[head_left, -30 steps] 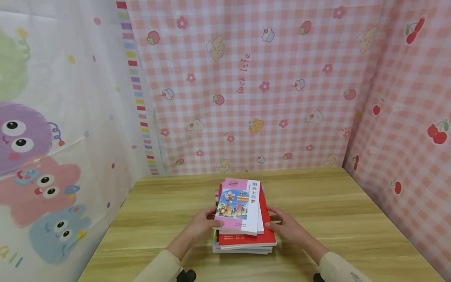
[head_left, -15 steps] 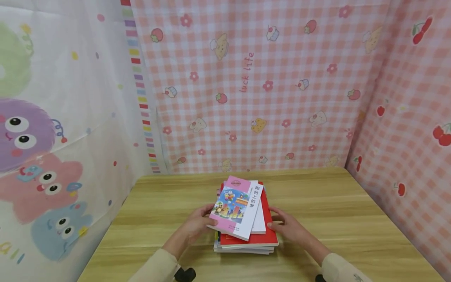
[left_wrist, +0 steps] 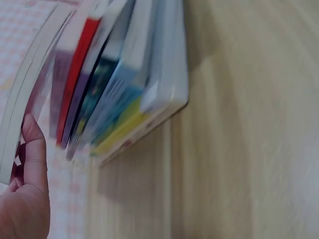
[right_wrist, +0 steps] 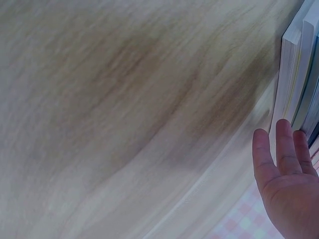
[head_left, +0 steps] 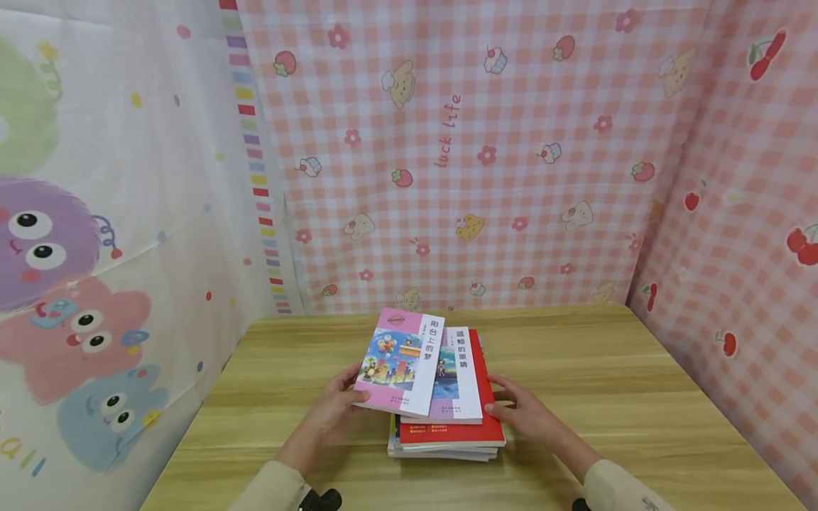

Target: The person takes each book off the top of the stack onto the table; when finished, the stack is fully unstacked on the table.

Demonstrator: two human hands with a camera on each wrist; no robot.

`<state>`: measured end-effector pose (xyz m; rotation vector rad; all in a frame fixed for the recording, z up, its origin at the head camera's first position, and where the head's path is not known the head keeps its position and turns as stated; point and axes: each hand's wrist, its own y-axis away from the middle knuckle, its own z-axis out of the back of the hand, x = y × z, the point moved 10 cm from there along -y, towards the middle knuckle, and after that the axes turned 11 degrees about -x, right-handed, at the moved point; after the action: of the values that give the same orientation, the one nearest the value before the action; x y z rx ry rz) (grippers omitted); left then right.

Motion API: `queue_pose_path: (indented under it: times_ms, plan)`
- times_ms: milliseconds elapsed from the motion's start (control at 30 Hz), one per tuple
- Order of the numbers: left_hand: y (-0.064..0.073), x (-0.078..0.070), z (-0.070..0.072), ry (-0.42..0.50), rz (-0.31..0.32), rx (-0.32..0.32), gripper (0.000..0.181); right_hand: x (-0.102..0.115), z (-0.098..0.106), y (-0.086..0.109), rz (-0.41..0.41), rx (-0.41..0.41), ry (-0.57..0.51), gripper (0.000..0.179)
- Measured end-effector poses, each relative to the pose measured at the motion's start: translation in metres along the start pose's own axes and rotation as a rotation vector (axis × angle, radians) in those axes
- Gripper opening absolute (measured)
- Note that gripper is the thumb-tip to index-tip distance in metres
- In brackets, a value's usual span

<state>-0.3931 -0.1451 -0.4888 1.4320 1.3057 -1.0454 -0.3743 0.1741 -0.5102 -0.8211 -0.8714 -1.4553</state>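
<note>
A paperback (head_left: 399,362) with a pink and white cover and a city picture is lifted at a slant over the stack. My left hand (head_left: 332,411) pinches it by its lower left edge; the left wrist view shows the book (left_wrist: 25,84) apart from the stack. Below it lies a second paperback (head_left: 461,376) with a blue picture, partly covered. That one rests on a red book (head_left: 476,433), atop several more books (head_left: 447,454). At the stack's right side is my right hand (head_left: 524,411), its fingers (right_wrist: 286,149) extended along the book edges (right_wrist: 294,74).
The wooden table (head_left: 594,369) carries the stack near its middle. Behind it hangs a pink checked cloth (head_left: 511,184), with another cloth (head_left: 728,213) at the right. A white cloth with cartoon figures (head_left: 185,234) hangs at the left.
My left hand has drawn the top paperback leftward off the one below, uncovering that cover's title and picture. My right hand has stayed by the stack's right side.
</note>
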Motion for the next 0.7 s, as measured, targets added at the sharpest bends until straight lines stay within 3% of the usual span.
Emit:
queue_pose_path:
  times_ms: [300, 500, 700]
  plan:
    - [-0.016, -0.02, 0.054, 0.092, 0.008, -0.133, 0.067, 0.0, 0.002, -0.001, 0.004, -0.011, -0.007, 0.064]
    - [-0.028, -0.03, 0.098, 0.044, 0.006, -0.192, 0.068, -0.001, 0.001, 0.0, -0.004, -0.009, -0.022, 0.064]
    - [-0.04, -0.036, 0.144, -0.071, 0.001, -0.241, 0.068, 0.002, 0.0, 0.002, 0.017, -0.01, -0.043, 0.064]
